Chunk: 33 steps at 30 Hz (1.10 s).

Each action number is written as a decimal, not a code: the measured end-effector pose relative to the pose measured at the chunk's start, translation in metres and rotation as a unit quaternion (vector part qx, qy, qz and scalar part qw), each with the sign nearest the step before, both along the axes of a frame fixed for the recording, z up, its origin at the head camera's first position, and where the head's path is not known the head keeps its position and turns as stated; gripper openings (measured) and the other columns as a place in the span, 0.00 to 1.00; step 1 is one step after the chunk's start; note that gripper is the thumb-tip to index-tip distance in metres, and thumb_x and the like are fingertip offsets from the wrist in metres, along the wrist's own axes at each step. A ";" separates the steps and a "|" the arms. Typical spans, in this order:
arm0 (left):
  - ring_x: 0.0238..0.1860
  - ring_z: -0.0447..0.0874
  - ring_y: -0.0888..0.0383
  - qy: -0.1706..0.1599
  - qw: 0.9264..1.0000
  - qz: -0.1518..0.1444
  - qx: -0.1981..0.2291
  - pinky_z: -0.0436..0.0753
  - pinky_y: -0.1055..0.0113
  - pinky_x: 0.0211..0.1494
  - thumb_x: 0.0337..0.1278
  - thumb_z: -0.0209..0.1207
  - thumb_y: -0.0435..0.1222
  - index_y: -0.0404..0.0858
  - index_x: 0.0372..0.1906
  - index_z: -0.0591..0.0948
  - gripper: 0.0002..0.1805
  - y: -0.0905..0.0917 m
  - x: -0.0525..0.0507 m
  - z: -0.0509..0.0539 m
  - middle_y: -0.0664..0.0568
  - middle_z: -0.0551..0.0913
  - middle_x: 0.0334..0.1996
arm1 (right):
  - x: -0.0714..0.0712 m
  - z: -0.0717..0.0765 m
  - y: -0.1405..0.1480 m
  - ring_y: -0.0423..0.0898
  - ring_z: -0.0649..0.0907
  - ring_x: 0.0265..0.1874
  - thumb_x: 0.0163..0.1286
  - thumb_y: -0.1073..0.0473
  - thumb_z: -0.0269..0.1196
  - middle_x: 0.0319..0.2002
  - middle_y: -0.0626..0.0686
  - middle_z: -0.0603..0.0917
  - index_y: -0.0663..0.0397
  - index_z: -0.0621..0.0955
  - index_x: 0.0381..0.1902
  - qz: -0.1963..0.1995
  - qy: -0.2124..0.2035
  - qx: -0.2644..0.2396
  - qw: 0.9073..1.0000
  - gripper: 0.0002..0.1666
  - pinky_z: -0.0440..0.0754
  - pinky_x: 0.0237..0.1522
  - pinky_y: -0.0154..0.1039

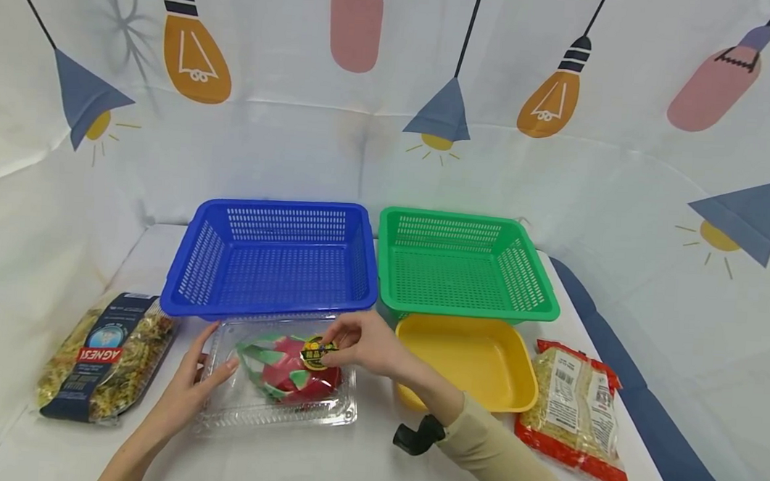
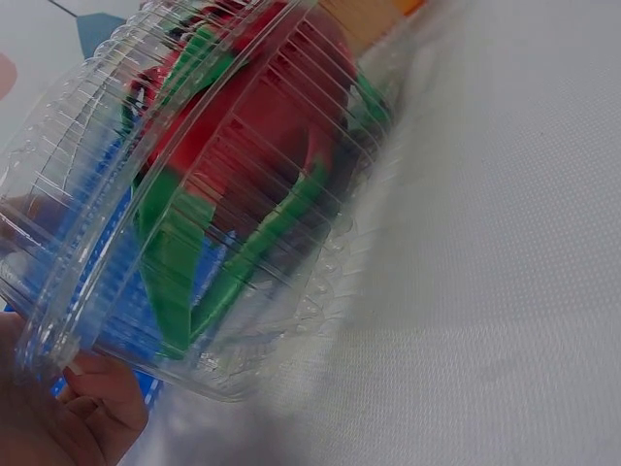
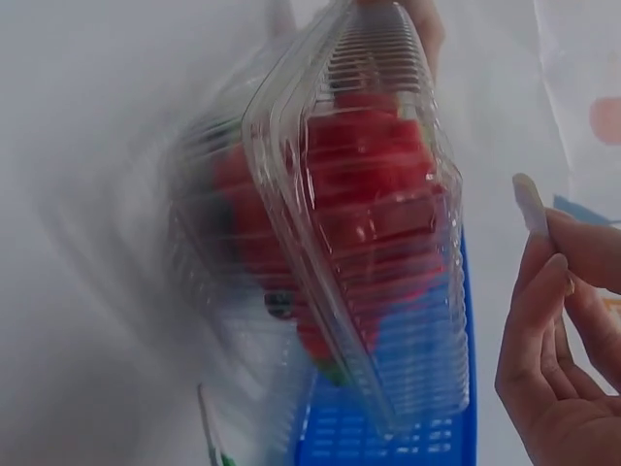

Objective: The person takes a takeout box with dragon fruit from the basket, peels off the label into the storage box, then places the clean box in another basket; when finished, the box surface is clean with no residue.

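A clear plastic clamshell container (image 1: 271,420) lies on the white table in front of the blue basket, with a red dragon fruit (image 1: 286,372) with green scales inside. My left hand (image 1: 184,386) holds the container's left end, its thumb over the lid and a finger along the back corner. Above the lid, my right hand (image 1: 368,345) pinches a round black-and-gold sticker (image 1: 314,354) between thumb and fingertips. In the right wrist view the pale back of the sticker (image 3: 531,206) stands apart from the plastic. The left wrist view shows curled fingers (image 2: 102,398) at the container's edge.
A blue basket (image 1: 266,310) and a green basket (image 1: 473,312) stand side by side at the back. A yellow tub (image 1: 476,369) sits before the green one. Packaged pasta (image 1: 101,360) lies left; a red-edged bag of grains (image 1: 572,410) lies right.
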<state>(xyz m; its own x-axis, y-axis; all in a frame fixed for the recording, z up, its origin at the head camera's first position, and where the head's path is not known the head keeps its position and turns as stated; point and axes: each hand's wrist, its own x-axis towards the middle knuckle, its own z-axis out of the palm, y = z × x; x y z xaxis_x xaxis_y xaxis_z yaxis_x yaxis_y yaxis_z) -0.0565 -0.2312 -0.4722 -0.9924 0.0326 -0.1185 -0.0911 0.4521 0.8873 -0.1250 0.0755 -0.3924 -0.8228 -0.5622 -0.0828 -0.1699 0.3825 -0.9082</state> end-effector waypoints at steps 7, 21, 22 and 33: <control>0.29 0.64 0.58 -0.005 1.000 0.002 0.000 0.71 0.64 0.25 0.74 0.53 0.45 0.47 0.81 0.40 0.44 0.000 0.000 0.001 0.39 0.66 0.45 | -0.001 0.000 0.016 0.41 0.83 0.28 0.56 0.64 0.76 0.35 0.47 0.86 0.53 0.86 0.39 -0.003 -0.033 -0.015 0.999 0.12 0.82 0.34 0.33; 0.30 0.64 0.58 -0.008 1.000 -0.001 0.003 0.70 0.64 0.25 0.74 0.53 0.45 0.47 0.81 0.39 0.44 0.000 0.000 0.002 0.38 0.66 0.46 | -0.012 -0.001 0.055 0.46 0.82 0.28 0.58 0.59 0.76 0.32 0.50 0.87 0.53 0.87 0.45 -0.006 -0.040 0.022 0.999 0.16 0.76 0.32 0.33; 0.30 0.64 0.58 -0.009 1.000 -0.001 0.004 0.70 0.64 0.25 0.74 0.53 0.45 0.47 0.81 0.39 0.44 0.000 0.000 0.001 0.38 0.66 0.47 | -0.014 -0.001 0.059 0.47 0.82 0.29 0.58 0.59 0.76 0.32 0.51 0.87 0.53 0.87 0.45 -0.008 -0.041 0.024 0.999 0.16 0.76 0.32 0.33; 0.28 0.64 0.58 -0.033 0.999 0.002 0.008 0.73 0.64 0.23 0.74 0.53 0.44 0.46 0.81 0.37 0.45 -0.001 0.000 0.001 0.38 0.66 0.48 | -0.030 -0.005 0.102 0.58 0.86 0.35 0.61 0.61 0.73 0.34 0.53 0.88 0.55 0.85 0.44 0.037 -0.043 0.065 0.996 0.13 0.83 0.41 0.40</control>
